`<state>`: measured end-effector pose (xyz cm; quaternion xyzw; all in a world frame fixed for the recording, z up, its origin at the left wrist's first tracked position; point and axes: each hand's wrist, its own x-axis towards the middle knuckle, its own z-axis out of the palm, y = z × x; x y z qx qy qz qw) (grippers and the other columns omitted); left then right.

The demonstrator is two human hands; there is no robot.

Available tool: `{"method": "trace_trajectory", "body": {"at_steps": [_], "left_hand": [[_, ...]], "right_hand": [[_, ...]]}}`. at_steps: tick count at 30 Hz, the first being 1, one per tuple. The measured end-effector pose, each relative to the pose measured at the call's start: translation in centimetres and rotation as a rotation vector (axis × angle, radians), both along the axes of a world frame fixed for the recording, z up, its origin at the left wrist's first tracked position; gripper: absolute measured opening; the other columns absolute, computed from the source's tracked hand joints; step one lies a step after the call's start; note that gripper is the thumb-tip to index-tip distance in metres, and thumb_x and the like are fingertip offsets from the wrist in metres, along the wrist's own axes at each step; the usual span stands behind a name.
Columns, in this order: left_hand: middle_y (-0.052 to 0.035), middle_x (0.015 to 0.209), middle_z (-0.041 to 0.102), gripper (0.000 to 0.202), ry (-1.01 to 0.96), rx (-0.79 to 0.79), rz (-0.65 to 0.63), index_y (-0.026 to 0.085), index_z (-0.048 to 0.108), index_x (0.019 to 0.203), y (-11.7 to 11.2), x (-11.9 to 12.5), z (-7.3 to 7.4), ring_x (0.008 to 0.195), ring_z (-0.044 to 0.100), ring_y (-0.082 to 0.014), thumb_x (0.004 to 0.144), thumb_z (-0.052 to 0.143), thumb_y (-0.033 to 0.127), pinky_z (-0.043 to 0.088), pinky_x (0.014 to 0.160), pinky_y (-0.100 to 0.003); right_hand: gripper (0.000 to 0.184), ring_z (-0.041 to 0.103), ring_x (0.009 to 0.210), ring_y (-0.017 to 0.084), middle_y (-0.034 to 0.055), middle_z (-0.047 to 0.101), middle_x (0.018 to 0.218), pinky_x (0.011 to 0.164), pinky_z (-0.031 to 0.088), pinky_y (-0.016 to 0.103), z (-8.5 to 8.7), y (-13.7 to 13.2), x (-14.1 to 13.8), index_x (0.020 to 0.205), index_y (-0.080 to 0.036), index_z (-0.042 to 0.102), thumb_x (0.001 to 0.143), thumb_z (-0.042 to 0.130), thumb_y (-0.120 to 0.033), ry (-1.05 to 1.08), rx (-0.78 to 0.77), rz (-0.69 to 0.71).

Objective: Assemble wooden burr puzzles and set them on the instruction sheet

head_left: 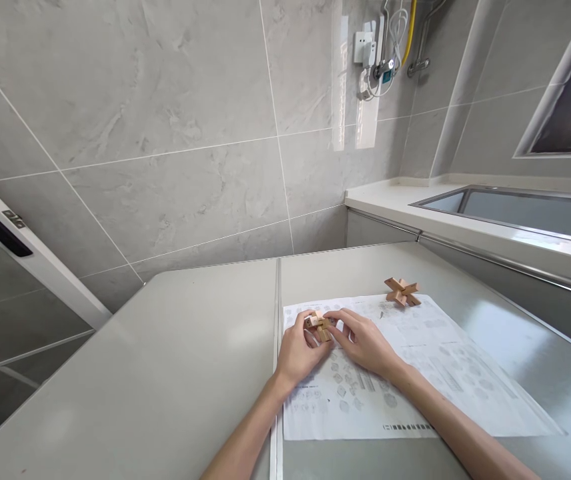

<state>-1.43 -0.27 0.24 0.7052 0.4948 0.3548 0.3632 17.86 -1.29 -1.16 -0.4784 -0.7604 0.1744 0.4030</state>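
A small wooden interlocking puzzle (319, 325) rests on a printed instruction sheet (445, 373) spread over the grey table (165, 373). My left hand (299, 350) grips the puzzle from the near left side, fingers curled round it. My right hand (363, 340) reaches in from the right, its fingertips pinched on the same puzzle. Farther back, at the sheet's far edge, a second wooden puzzle (402, 292) shaped like a cross stands alone, apart from both hands.
The table has a seam (276, 313) running front to back just left of the sheet. A white counter with a steel sink (515, 207) stands at the right. Grey tiled wall behind, with sockets and cables (378, 53) high up. A glass door (10, 280) is at the left.
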Motion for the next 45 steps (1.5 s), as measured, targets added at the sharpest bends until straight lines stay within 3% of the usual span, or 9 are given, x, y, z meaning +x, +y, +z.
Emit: {"method": "trace_trajectory", "body": {"at_steps": [26, 33, 39, 45], "left_hand": [[0.0038, 0.088, 0.072, 0.054, 0.016, 0.015, -0.007, 0.027, 0.056, 0.127, -0.03, 0.24, 0.25, 0.063, 0.061, -0.0122, 0.078, 0.078, 0.037, 0.049, 0.061, -0.024], [0.0057, 0.077, 0.065, 0.05, 0.153, 0.134, 0.021, 0.03, 0.06, 0.127, -0.13, 0.14, 0.29, 0.063, 0.06, -0.014, 0.081, 0.076, 0.038, 0.049, 0.063, -0.026], [-0.0001, 0.113, 0.065, 0.05, 0.155, 0.245, 0.075, 0.033, 0.064, 0.127, -0.2, 0.08, 0.02, 0.064, 0.06, -0.0107, 0.079, 0.079, 0.04, 0.052, 0.064, -0.027], [-0.0028, 0.117, 0.068, 0.053, -0.019, 0.161, 0.018, 0.029, 0.064, 0.125, 0.03, 0.27, 0.14, 0.076, 0.066, -0.0143, 0.077, 0.084, 0.037, 0.054, 0.067, -0.027]], "right_hand": [[0.023, 0.062, 0.064, 0.017, 0.0036, 0.073, 0.104, 0.067, 0.051, 0.035, -0.27, 0.17, 0.24, 0.121, -0.029, 0.064, 0.104, 0.05, -0.035, 0.037, 0.007, 0.008], [0.021, 0.061, 0.066, 0.017, 0.0045, 0.073, 0.107, 0.068, 0.051, 0.035, -0.18, 0.1, 0.19, 0.119, -0.029, 0.065, 0.103, 0.051, -0.034, 0.084, -0.019, 0.03], [0.021, 0.062, 0.069, 0.018, 0.006, 0.073, 0.108, 0.068, 0.051, 0.035, 0.02, 0.05, 0.28, 0.118, -0.028, 0.065, 0.102, 0.052, -0.034, 0.111, -0.027, 0.079], [0.023, 0.057, 0.063, 0.016, 0.0051, 0.073, 0.104, 0.064, 0.049, 0.033, 0.37, 0.12, 0.27, 0.115, -0.027, 0.067, 0.102, 0.055, -0.042, 0.208, -0.066, 0.068]]}}
